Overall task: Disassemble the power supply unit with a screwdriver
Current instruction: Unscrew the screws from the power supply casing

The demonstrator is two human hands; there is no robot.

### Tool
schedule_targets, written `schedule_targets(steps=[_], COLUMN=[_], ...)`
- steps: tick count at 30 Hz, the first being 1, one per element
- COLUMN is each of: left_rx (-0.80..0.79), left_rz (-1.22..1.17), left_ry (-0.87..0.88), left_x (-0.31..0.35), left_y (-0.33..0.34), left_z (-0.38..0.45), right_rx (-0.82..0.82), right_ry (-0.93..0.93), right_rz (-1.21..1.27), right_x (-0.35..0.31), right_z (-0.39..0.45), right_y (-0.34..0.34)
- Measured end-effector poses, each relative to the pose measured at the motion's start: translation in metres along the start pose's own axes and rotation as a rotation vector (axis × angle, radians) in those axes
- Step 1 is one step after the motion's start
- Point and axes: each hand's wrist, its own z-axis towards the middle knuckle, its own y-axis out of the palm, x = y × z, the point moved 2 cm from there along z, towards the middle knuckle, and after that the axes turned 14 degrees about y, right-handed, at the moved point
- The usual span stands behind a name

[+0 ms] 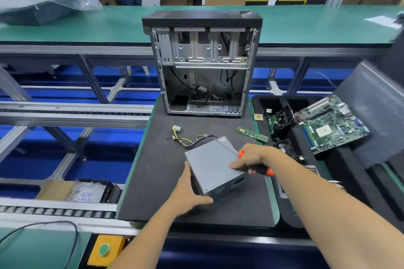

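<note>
A grey metal power supply unit (213, 167) lies tilted on the dark mat (153, 192), its yellow and black cable bundle (192, 138) trailing to the far left. My left hand (189, 192) holds its near-left corner, thumb under the front edge. My right hand (253, 158) grips the orange and black handle of a screwdriver (262, 169). The metal shaft of the screwdriver runs across the unit's far right edge, and the right fingertips touch the top cover.
An open, gutted computer case (203, 65) stands at the far end of the mat. A RAM stick (251, 134) lies right of the cables. A black tray (349, 181) on the right holds a motherboard (332, 124) and a fan. Conveyor rails run on the left.
</note>
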Motion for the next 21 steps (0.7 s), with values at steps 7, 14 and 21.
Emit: schedule_targets(steps=[7,14,21], left_rx=[-0.037,0.007,0.173], left_rz=[-0.26,-0.096,-0.007], left_ry=[0.053,0.094,0.044], left_x=[-0.013,-0.005,0.016], left_y=[-0.023,-0.015,-0.036], left_z=[-0.002,-0.009,0.003], right_rx=[-0.171,-0.09,-0.04], right_ry=[-0.014,-0.145,-0.18], right_rz=[-0.047,-0.089,0.057], right_x=[0.013,0.019,0.004], right_z=[-0.005,-0.011,-0.019], right_y=[0.007,0.023,0.009])
